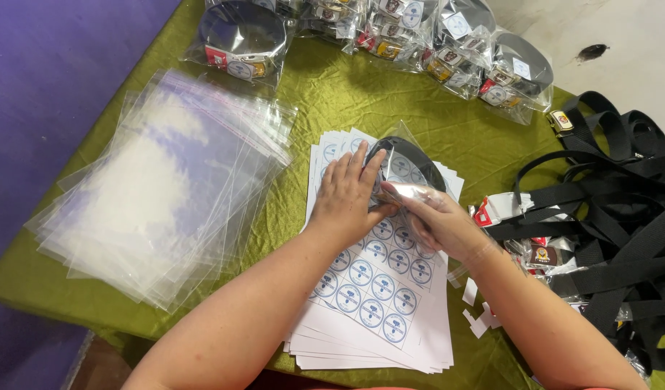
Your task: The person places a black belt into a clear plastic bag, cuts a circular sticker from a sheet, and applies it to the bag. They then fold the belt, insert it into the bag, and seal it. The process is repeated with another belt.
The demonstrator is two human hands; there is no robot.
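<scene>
Hands: left (347, 198), right (437, 220) clasp bagged belt (404, 167) | round blue sticker sheets (379, 289) beneath

both hands together, L (344, 198) flat, R (439, 220) curled, pinching

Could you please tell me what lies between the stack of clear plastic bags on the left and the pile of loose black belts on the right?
In the head view, the stack of round-sticker sheets lies there, with both hands on a bagged belt.
</scene>
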